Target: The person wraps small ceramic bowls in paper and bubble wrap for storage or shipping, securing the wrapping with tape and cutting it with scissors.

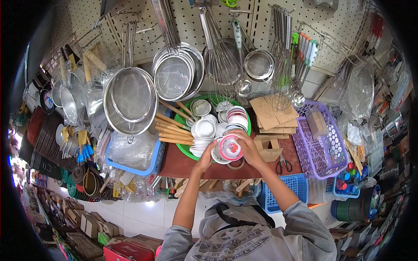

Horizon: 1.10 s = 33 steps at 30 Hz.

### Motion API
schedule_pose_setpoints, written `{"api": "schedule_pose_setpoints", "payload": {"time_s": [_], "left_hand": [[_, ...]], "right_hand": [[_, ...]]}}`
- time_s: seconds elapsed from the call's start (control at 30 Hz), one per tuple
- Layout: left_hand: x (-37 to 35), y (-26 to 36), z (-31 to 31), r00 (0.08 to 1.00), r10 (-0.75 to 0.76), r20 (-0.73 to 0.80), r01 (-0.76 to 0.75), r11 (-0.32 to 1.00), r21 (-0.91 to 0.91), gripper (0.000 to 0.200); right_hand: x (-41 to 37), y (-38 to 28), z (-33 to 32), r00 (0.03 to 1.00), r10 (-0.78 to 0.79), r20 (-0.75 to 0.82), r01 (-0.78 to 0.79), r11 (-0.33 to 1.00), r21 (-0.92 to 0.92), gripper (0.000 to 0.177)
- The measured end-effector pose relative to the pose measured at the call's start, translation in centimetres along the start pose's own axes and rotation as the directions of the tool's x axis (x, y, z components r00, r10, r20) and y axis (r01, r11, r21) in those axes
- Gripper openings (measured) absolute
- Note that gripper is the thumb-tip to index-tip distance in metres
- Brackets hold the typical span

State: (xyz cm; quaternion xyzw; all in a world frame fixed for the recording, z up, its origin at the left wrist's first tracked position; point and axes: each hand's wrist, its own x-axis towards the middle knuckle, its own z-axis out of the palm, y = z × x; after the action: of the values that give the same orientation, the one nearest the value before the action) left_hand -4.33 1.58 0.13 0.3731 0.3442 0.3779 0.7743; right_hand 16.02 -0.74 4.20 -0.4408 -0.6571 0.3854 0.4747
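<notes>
A small bowl with a pink rim and a red floral centre (230, 148) is tilted toward me at the front of a green basin (184, 150). My right hand (248, 150) grips its right side, fingers curled over the edge. On the other side, my left hand (204, 161) is closed at the edge of a white bowl (216, 154) that sits against the pink one; its fingertips are partly hidden. Behind my hands, white bowls (203, 128) and a stack of red-rimmed bowls (237, 114) fill the basin.
Wooden handles (175, 134) lean over the basin's left side. Strainers (130, 98) and whisks (222, 61) hang above from a pegboard. Flattened cardboard (274, 115), scissors (284, 164) and a purple basket (320, 169) lie to the right. A blue basket (154, 165) stands left.
</notes>
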Motion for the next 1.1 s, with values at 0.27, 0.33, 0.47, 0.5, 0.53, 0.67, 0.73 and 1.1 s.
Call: {"api": "schedule_pose_setpoints", "payload": {"time_s": [0.27,0.33,0.47,0.5,0.53,0.67,0.73,1.1], "left_hand": [[0.3,-0.5,-0.9,0.998,-0.043,-0.048,0.046,0.997,0.061,0.044],[0.1,-0.4,-0.9,0.997,-0.047,-0.067,0.051,0.997,0.062,0.041],[0.8,-1.5,-2.1,0.998,-0.035,-0.054,0.032,0.998,-0.057,0.037],[0.7,-1.5,-2.2,0.998,-0.034,-0.045,0.029,0.993,-0.114,0.037],[0.6,-1.4,-2.2,0.998,-0.032,-0.048,0.026,0.991,-0.131,0.036],[0.8,-2.0,-2.7,0.999,-0.029,-0.022,0.025,0.986,-0.164,0.036],[1.0,-2.4,-3.2,0.999,-0.027,-0.016,0.025,0.989,-0.149,0.037],[0.2,-0.9,-1.2,0.992,-0.058,-0.109,0.061,0.998,0.023,0.04]], "right_hand": [[-0.3,0.7,1.5,0.997,0.016,0.071,-0.012,0.998,-0.056,0.036],[-0.3,-0.1,1.4,0.998,0.031,0.061,-0.026,0.997,-0.072,0.036],[0.3,2.0,0.9,0.996,0.023,-0.091,-0.016,0.997,0.07,0.034],[0.6,1.4,0.4,0.987,-0.026,-0.156,0.014,0.997,-0.081,0.03],[0.5,1.4,0.1,0.987,-0.038,-0.158,-0.001,0.97,-0.242,0.029],[0.1,1.7,-0.6,0.991,0.005,-0.131,-0.085,0.785,-0.614,0.03],[0.0,2.1,-0.4,0.992,0.037,-0.118,-0.105,0.752,-0.651,0.033],[0.5,2.1,0.7,0.962,0.039,-0.27,-0.202,0.765,-0.612,0.023]]}}
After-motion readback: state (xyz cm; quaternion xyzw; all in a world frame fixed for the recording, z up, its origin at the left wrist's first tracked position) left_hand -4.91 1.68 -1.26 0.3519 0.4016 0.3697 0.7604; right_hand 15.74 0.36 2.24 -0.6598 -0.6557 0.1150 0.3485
